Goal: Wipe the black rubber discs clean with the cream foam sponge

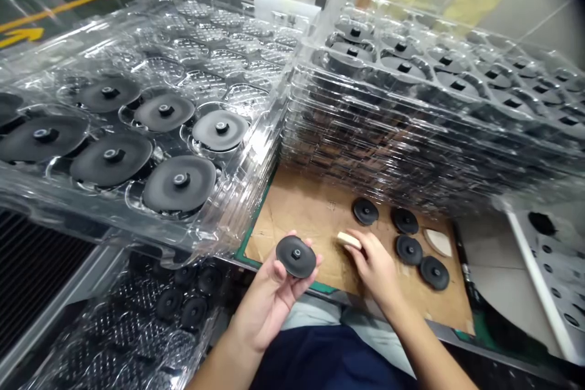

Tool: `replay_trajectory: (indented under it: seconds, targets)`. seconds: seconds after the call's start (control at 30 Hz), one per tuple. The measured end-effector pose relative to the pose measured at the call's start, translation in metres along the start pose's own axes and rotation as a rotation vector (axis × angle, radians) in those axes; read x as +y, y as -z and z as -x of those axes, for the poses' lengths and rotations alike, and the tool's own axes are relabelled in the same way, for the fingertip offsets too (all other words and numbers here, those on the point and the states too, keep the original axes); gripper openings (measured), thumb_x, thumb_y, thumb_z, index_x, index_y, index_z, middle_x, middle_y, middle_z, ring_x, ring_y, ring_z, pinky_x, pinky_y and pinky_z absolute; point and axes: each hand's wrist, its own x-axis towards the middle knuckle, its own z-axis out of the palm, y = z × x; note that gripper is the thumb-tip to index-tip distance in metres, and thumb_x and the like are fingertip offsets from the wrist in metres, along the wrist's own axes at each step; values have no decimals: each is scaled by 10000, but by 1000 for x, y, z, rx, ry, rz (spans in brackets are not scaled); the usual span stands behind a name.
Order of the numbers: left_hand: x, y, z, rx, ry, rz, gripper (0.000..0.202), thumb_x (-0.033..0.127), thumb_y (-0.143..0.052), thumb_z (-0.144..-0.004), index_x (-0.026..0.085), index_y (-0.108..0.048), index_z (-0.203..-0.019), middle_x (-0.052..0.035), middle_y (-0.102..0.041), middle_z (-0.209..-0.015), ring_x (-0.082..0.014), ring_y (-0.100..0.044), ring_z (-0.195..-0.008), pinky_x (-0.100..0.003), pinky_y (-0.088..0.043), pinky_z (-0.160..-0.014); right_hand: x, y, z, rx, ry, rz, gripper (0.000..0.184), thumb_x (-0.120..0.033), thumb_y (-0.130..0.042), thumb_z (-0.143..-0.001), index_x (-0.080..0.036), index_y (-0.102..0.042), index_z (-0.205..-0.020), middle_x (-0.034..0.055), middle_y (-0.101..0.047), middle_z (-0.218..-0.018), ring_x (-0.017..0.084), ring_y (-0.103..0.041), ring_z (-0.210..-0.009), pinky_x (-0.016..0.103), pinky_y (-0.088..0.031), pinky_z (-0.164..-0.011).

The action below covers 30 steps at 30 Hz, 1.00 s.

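My left hand [274, 289] holds a black round disc [296, 256] with a small centre hub, fingers curled round its rim, just above the near edge of the cardboard sheet [301, 210]. My right hand [372, 262] rests on the cardboard with its fingers closed on a small cream-coloured block [348, 239]. Several more black discs [409, 248] lie loose on the cardboard to the right of that hand.
A clear plastic tray [237, 195] with black discs in its pockets stands at the left. A tall stack of similar trays [411, 146] fills the back right. Another tray [137, 329] with discs lies lower left. A white perforated surface [555, 268] is at the right.
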Motion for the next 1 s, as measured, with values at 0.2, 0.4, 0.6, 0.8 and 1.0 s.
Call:
replay_trajectory:
  seconds: [0.2, 0.4, 0.6, 0.8, 1.0]
  targets:
    - [2, -6, 2, -6, -22, -33, 547, 344, -811, -583, 221, -657, -1094, -72, -694, -1132, -262, -656, -1031, -316, -520, -893, -33, -3, 12, -91, 96, -182, 216, -300, -484, -902, -219, -683, -929, 33, -721, -795, 160, -660, -699, 257, -524, -641]
    - [-9, -19, 1, -12, -13, -154, 616, 339, -847, -521, 210, -655, -1092, -78, -691, -1113, -235, -629, -1046, -285, -497, -883, -83, 48, -12, 10, 21, -296, 219, -263, -504, -910, -206, -611, -1092, 42, -692, -957, 138, -631, -739, 225, -501, -600]
    - [-22, -27, 6, 43, 33, -235, 604, 298, -876, -467, 236, -685, -1037, -36, -715, -1010, -178, -648, -931, -235, -498, -837, -128, 82, -15, -182, 272, -491, 191, -85, -505, -869, -167, -645, -969, 23, -666, -804, 107, -616, -722, 185, -497, -666]
    - [-28, -42, 3, -35, 42, -332, 451, 322, -848, -531, 199, -717, -944, -36, -716, -896, -204, -653, -883, -295, -492, -863, -115, 84, -11, 10, 290, -447, 219, -127, -441, -908, -142, -609, -1048, 59, -672, -860, 144, -624, -797, 258, -510, -728]
    - [-31, -50, 0, -19, 40, -392, 670, 344, -889, -398, 243, -685, -1028, -38, -708, -984, -247, -646, -931, -354, -477, -906, -102, 100, 0, -159, 234, -542, 182, -87, -512, -863, -191, -636, -945, 2, -658, -782, 94, -611, -684, 175, -501, -629]
